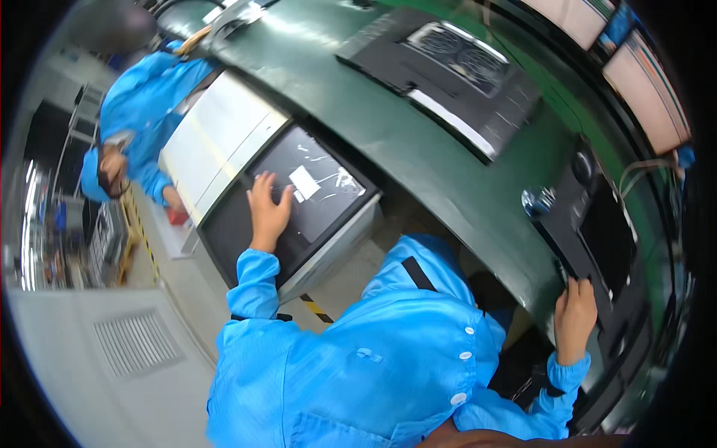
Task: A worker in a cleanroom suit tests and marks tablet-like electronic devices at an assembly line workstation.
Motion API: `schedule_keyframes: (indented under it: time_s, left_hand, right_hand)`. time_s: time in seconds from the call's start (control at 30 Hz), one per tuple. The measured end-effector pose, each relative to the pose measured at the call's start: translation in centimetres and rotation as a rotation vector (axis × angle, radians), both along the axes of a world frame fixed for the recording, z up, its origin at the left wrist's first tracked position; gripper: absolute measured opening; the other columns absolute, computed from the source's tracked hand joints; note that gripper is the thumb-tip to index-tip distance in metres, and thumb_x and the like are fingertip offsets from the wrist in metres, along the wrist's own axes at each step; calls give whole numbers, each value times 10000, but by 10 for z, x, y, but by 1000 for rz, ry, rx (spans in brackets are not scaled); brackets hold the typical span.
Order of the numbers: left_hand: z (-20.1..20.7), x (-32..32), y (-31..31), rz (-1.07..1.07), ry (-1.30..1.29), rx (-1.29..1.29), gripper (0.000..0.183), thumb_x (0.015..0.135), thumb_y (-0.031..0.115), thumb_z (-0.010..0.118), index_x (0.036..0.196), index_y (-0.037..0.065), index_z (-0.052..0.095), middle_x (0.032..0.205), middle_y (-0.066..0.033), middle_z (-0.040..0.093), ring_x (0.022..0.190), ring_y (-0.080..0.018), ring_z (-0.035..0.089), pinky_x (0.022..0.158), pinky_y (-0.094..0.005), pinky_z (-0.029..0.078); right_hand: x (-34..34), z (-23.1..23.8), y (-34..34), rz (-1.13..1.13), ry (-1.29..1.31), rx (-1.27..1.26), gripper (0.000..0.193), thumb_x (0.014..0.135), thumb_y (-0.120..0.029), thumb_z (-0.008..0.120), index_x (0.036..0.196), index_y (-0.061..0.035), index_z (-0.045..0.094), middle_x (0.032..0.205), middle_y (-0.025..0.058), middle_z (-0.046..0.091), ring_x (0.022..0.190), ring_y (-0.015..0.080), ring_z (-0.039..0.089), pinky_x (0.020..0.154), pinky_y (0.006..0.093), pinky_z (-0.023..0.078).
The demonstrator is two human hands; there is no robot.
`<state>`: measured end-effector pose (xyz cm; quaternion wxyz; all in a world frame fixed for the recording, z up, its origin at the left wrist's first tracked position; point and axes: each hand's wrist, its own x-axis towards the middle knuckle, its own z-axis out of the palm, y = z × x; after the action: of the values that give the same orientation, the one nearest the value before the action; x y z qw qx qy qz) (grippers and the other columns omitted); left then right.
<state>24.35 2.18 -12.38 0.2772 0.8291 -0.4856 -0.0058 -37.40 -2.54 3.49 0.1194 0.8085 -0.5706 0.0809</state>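
In the box at left, the panel could be scuffed if pressed by the left grip, fingers apart, while on the tabletop the black unit could be skewed by uneven pulling from the right grip, its closure unclear.

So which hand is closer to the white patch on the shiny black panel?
Left. The left hand is just beside the white patch; the right hand is far off, by the green table.

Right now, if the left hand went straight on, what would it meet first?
Likely the edge of the black tray beside the pale box; the left hand's height is unclear.
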Motion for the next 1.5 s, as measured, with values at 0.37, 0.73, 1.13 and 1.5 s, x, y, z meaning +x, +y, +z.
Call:
schedule_keyframes:
  time_s: [0.37,0.73,1.13,1.5]
  left_hand:
    - [-23,-4,7,-18,-7,-172,233,929,90,659,1151,82,730,1387,-123,605,1411,-327,486,1274,-587,167]
    - [-16,-5,7,33,56,-194,262,930,83,650,1181,85,721,1397,-127,599,1409,-329,487,1275,-577,163]
    - [-18,-4,6,15,10,-153,274,930,94,650,1198,76,710,1393,-123,605,1392,-334,499,1266,-583,180]
    - [-20,-2,4,-29,-51,-10,324,992,184,623,1279,43,676,1469,-143,569,1426,-337,459,1282,-577,139]
  right_hand:
    - [221,-15,-30,712,-891,731,384,964,-68,647,1336,24,621,1067,191,746,939,309,747,842,373,573]
    - [453,-135,-48,608,-901,1015,242,972,-193,651,1133,-26,721,893,129,750,797,190,721,744,328,559]
    - [415,-109,-48,641,-1032,876,230,972,-138,653,1155,-5,694,1014,164,730,906,275,722,807,359,553]
    - [156,-15,-35,422,-774,129,371,915,-112,762,1265,-48,657,928,125,698,840,346,666,716,430,527]
